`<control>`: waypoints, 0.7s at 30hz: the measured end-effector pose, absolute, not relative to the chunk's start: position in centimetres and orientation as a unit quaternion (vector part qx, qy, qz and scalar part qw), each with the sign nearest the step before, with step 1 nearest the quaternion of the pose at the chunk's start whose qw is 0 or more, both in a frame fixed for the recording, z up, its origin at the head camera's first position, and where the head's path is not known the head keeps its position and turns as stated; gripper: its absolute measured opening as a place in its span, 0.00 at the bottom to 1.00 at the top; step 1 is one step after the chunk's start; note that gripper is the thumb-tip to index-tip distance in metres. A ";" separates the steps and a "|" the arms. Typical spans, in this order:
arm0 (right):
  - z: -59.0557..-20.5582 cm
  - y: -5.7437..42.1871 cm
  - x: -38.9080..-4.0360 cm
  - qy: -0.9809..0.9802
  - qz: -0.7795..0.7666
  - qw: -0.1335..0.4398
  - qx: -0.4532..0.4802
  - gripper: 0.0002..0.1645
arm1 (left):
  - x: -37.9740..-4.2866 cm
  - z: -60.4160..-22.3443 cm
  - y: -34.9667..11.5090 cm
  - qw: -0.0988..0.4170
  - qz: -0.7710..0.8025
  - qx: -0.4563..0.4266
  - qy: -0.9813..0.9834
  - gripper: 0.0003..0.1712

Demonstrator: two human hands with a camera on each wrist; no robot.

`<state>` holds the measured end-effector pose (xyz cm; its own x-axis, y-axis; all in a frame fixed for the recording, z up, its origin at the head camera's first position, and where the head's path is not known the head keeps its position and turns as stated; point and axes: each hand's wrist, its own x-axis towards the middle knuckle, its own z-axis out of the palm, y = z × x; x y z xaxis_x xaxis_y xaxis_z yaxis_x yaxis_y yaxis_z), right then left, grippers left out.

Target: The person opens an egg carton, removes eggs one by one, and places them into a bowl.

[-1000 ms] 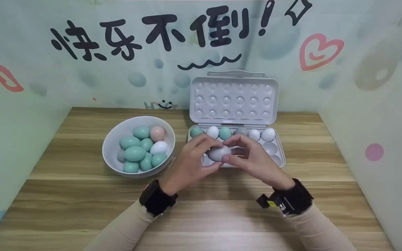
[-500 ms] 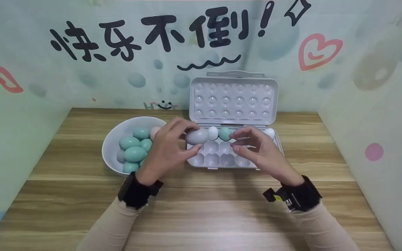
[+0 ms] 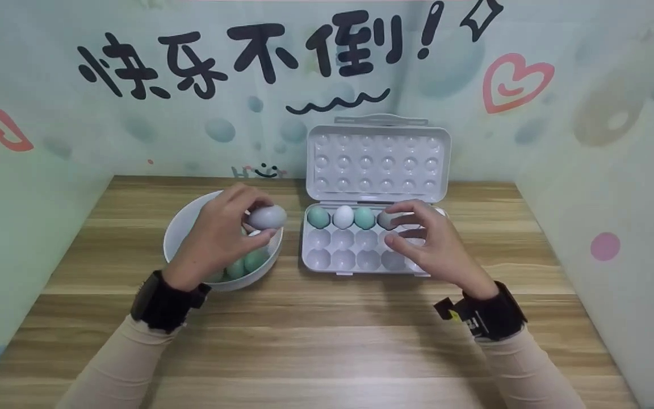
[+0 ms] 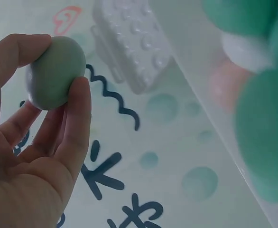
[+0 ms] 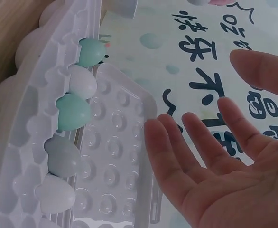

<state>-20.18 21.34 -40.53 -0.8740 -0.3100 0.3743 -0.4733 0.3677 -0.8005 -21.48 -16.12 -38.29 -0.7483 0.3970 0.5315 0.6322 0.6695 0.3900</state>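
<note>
One pale grey egg (image 3: 268, 217) is pinched in the grip of the left hand (image 3: 210, 236), above the white bowl (image 3: 180, 224). The right hand (image 3: 436, 244), its grip wide, hovers over the egg carton (image 3: 355, 250), whose back row holds green, white and grey eggs (image 3: 343, 217).

Two hands (image 3: 216, 236) (image 3: 439, 248), one bowl (image 3: 181, 226), one carton (image 3: 378, 146), over ten eggs (image 3: 268, 217)

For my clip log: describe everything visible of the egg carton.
The egg carton is pale grey, plastic-looking. Its lid stands open, three rows of round bumps inside, a handle-like strip along the top. The base sits on the wooden table, eggs in its back row; the front wells in view are empty. The right hand partly hides it in the head view.
</note>
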 end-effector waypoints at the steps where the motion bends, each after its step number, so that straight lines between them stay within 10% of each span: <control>1: -40.5 21.4 -20.2 -0.827 0.502 0.083 0.239 0.26 | -21.6 -38.3 -16.6 0.200 -0.276 -0.288 -0.895 0.23; 21: -40.8 21.8 -20.5 -0.853 0.456 0.092 0.238 0.28 | -22.4 -39.3 -21.1 0.092 -0.192 -0.316 -0.924 0.19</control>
<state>-20.49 21.82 -40.77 -0.8694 -0.3224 0.3745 -0.4905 0.4712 -0.7330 -22.39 -21.06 -39.26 -0.7833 0.5489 0.2918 0.6197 0.7263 0.2973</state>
